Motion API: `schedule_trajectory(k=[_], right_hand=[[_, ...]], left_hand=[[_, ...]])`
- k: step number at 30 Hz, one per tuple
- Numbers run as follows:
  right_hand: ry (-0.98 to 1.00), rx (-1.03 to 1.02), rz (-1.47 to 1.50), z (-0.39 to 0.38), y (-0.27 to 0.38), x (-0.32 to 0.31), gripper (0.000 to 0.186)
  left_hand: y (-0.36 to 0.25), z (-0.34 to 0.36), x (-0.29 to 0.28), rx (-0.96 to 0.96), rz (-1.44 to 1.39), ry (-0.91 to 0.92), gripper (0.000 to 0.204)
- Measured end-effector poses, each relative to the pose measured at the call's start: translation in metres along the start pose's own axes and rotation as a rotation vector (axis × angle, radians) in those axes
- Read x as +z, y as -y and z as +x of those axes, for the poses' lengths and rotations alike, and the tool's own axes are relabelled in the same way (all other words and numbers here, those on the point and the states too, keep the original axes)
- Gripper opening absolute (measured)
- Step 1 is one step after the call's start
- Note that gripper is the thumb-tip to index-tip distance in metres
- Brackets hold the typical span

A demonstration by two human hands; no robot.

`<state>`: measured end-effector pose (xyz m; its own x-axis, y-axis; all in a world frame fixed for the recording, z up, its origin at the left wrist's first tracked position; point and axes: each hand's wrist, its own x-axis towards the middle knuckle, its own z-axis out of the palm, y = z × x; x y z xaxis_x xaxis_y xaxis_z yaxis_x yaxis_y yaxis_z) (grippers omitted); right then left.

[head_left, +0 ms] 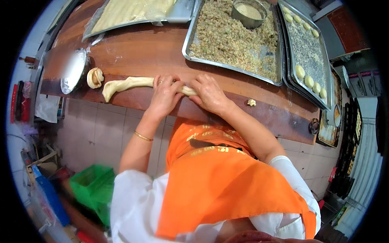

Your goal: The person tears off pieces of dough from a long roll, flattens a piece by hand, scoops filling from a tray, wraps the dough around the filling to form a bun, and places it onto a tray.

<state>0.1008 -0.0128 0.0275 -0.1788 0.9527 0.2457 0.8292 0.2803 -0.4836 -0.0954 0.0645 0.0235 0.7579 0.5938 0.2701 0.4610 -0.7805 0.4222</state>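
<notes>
A long pale rope of dough (pixel 131 83) lies along the near part of the wooden table, its wider end to the left. Around its right part, my left hand (pixel 165 91) is closed with the fingers curled over the dough. My right hand (pixel 207 92) grips the right end, close beside the left one. A short stretch of dough shows between the two hands; the rest there is hidden under my fingers. Left of the rope sits a coiled lump of dough (pixel 95 78). To the right, a small scrap of dough (pixel 251 103) rests near the table edge.
A round bowl of white flour (pixel 75 73) stands at the left. Behind are a tray of dough strips (pixel 133 14) under plastic and a tray of crumbly filling (pixel 231 48) holding a metal bowl (pixel 249 14). Stacked trays with small dough pieces (pixel 309 82) stand right. A green crate (pixel 91 184) is below left.
</notes>
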Motion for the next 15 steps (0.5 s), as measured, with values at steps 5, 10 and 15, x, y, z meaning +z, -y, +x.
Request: schedule_trajectory(k=[5,10,15], right_hand=[[0.06,0.319,0.395,0.014,0.007,-0.004,0.03],[0.28,0.308,0.42,0.029,-0.005,0.009,0.036],[0.294,0.13,0.331,0.034,0.022,-0.038,0.04]], left_hand=[[0.018,0.0,0.01,0.122,-0.067,-0.048,0.037],[-0.003,0.009,-0.008,0.113,0.007,-0.036,0.04],[0.014,0.005,0.007,0.144,0.141,-0.078,0.023]])
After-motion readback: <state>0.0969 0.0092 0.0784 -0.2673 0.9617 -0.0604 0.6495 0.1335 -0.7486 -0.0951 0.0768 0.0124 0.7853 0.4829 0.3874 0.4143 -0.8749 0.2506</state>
